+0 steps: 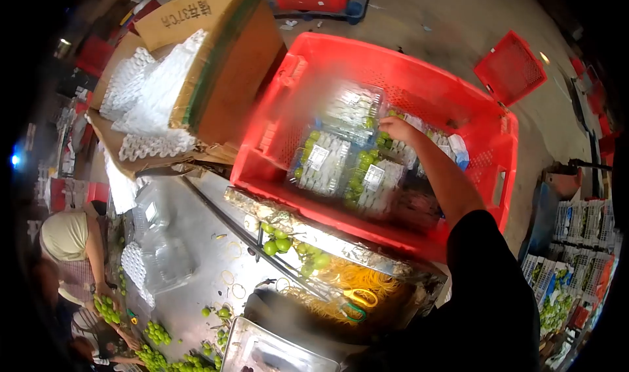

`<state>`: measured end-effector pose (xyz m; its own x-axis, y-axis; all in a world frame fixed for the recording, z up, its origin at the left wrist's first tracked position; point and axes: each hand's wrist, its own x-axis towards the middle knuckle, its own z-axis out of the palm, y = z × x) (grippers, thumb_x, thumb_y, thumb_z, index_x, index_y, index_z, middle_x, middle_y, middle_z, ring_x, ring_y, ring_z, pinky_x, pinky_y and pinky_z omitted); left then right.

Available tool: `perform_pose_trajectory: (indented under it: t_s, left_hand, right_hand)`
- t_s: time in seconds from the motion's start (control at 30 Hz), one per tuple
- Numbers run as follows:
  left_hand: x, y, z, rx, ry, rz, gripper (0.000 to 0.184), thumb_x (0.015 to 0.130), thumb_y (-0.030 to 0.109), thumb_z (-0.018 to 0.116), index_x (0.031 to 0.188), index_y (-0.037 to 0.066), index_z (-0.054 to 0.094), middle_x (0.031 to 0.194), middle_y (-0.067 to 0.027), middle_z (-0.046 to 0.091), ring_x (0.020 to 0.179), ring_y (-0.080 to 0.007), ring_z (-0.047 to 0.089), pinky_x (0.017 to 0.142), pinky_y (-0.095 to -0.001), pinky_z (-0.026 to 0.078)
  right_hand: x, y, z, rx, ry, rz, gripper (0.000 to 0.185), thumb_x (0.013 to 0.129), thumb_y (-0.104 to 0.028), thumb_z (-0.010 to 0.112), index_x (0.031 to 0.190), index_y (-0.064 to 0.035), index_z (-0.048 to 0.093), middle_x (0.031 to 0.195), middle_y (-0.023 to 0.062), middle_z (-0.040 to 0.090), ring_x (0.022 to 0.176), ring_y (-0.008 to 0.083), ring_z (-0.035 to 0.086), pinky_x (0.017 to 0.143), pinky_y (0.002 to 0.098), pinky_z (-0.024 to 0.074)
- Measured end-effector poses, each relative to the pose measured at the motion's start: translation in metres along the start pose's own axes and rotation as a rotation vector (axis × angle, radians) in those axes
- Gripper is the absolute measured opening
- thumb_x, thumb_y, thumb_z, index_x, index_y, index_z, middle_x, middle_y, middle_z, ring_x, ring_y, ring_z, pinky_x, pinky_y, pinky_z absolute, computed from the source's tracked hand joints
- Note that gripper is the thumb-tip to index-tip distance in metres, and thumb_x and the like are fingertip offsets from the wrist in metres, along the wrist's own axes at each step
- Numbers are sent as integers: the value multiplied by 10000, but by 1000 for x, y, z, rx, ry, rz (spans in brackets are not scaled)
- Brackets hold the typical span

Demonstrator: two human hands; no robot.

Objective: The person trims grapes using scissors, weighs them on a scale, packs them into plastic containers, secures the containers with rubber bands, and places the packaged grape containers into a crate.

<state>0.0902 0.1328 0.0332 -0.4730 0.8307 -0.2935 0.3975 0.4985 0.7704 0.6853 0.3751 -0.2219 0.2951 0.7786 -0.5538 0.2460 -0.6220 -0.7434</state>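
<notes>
My right hand [397,129] reaches down into a large red plastic crate [401,59]. Its fingers are bent together at the corner of a clear plastic grape box [354,107] in the far part of the crate. Several similar boxes of green grapes lie around it, among them a box with a white label [319,159] and another labelled box [373,181]. White foam netting covers part of the grapes inside. A dark sleeve covers my right upper arm. My left hand does not show in this view.
A cardboard carton [232,64] with white foam netting stands left of the crate. On the metal table are empty clear boxes [164,260], loose grapes [157,333], yellow-handled scissors [360,298], rubber bands [327,274] and a scale's metal pan [282,349]. A co-worker's hand [105,293] holds grapes at left.
</notes>
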Motion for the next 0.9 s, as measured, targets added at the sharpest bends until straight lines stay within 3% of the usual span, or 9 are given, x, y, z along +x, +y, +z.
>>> perform_pose_trajectory:
  t_s: [0.03, 0.17, 0.27, 0.37, 0.47, 0.53, 0.67, 0.83, 0.9]
  left_hand:
    - [3, -1, -1, -34, 5, 8, 287, 868, 123, 451, 1072, -80, 441, 1092, -207, 495, 1030, -283, 478, 910, -384, 417]
    - [20, -11, -15, -97, -3, 75, 291, 853, 87, 474, 1076, -90, 414, 1083, -229, 499, 1010, -309, 498, 903, -393, 429]
    - [44, -17, -25, -69, -13, 73, 242, 857, 104, 480, 1001, -91, 482, 1094, -215, 501, 1017, -318, 493, 906, -414, 421]
    - [92, -14, -17, -228, 39, 165, 117, 834, 66, 515, 909, -3, 573, 892, -73, 603, 822, -137, 571, 715, -232, 461]
    - [157, -9, -17, -423, 91, 20, 146, 829, 129, 547, 856, -11, 577, 894, -83, 598, 791, -125, 568, 696, -218, 471]
    - [214, -12, -8, -732, 36, -52, 192, 809, 184, 578, 893, 12, 562, 863, -52, 582, 809, -132, 559, 702, -223, 457]
    - [315, -10, 33, -934, 21, -386, 459, 762, 276, 634, 1051, -20, 437, 1049, -135, 432, 860, -213, 481, 713, -345, 476]
    - [328, 9, 64, -887, -47, -273, 436, 778, 267, 623, 1011, -62, 457, 837, -141, 538, 603, -211, 547, 542, -289, 502]
    - [314, 7, 55, -809, -177, -212, 366, 817, 259, 579, 958, -66, 487, 808, -148, 557, 605, -193, 566, 520, -267, 490]
  right_hand:
    - [2, 8, 8, 517, 32, -27, 284, 837, -167, 490, 1082, -28, 521, 1077, 90, 491, 971, 206, 509, 807, 347, 446]
    - [0, 9, 0, 921, 72, -80, 239, 814, -206, 523, 982, -47, 584, 1153, 96, 459, 903, 215, 529, 694, 374, 469]
    - [8, 12, -6, -341, 283, -125, 226, 775, -197, 500, 885, -37, 615, 990, 143, 570, 795, 235, 574, 650, 372, 465]
    - [-8, -33, 7, -368, 748, -387, 265, 786, -212, 477, 936, -30, 599, 740, 143, 609, 656, 204, 572, 627, 330, 452]
    - [-88, -132, 66, -42, 382, -757, 181, 811, -131, 500, 730, 19, 562, 626, 28, 526, 594, 98, 504, 551, 257, 415]
    - [-134, -174, 123, 27, 2, -655, 163, 803, -105, 520, 685, 5, 546, 569, -6, 476, 531, 57, 462, 499, 209, 375]
    - [-211, -253, 239, -105, -399, -738, 117, 776, -66, 559, 871, 2, 559, 585, -3, 493, 534, 50, 470, 507, 205, 392]
    - [-187, -295, 345, -371, -342, -1070, 290, 749, -87, 574, 1028, -27, 528, 823, 86, 570, 741, 201, 569, 637, 303, 449]
    - [-199, -310, 376, -400, -232, -1262, 325, 733, -125, 594, 1046, -58, 536, 940, 94, 565, 928, 261, 529, 822, 374, 408]
